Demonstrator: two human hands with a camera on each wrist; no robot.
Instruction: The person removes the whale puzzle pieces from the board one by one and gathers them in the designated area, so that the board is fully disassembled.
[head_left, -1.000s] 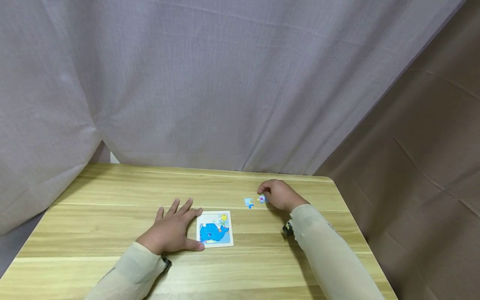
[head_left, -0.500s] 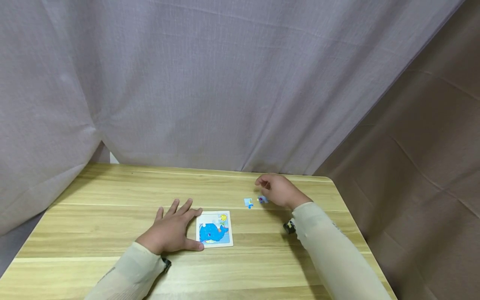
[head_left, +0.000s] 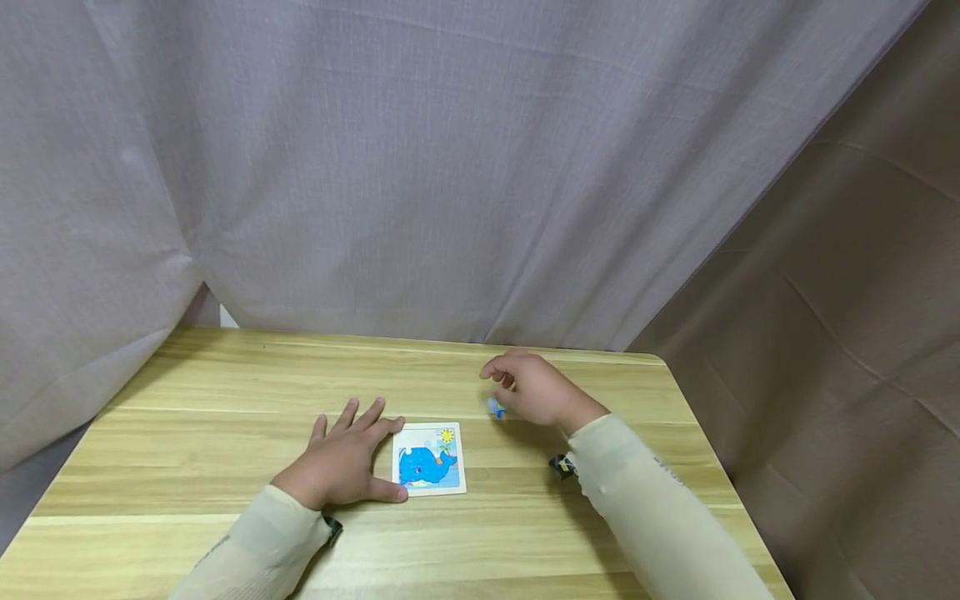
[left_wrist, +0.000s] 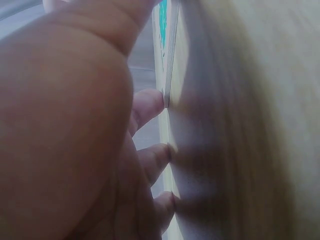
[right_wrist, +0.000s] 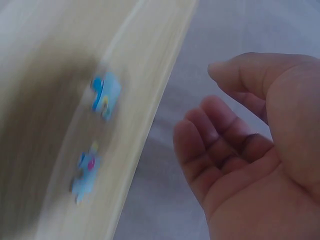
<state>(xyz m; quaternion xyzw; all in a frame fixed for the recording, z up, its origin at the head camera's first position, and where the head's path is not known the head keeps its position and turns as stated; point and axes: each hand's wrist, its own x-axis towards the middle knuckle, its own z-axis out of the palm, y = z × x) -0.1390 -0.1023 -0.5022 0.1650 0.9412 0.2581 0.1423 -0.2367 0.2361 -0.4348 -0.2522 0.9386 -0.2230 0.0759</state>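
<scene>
Meanwhile, at a wooden table point(head_left: 225, 392) hung round with grey curtains point(head_left: 420, 167), a person in pale sleeves works at a small whale puzzle board point(head_left: 429, 458). Their left hand point(head_left: 341, 458) lies flat on the table at the board's nine o'clock, fingers straight and spread, thumb along the near left corner, bracing it and gripping nothing.

Their right hand point(head_left: 528, 387) hangs just above the table at about the board's one o'clock, fingers loosely curled and palm empty, as the right wrist view confirms. Two loose blue puzzle pieces lie beneath it. One piece point(right_wrist: 106, 95) peeks out at the nine o'clock edge of that hand in the head view point(head_left: 496, 407); the other piece point(right_wrist: 86, 172) is hidden from the head camera and shows only from the wrist.

Both pieces lie on the table apart from each other and from the board, directly under the right hand's fingers and well away from the left. Blur hides which way each piece's tab points, so their long axis cannot be told.
</scene>
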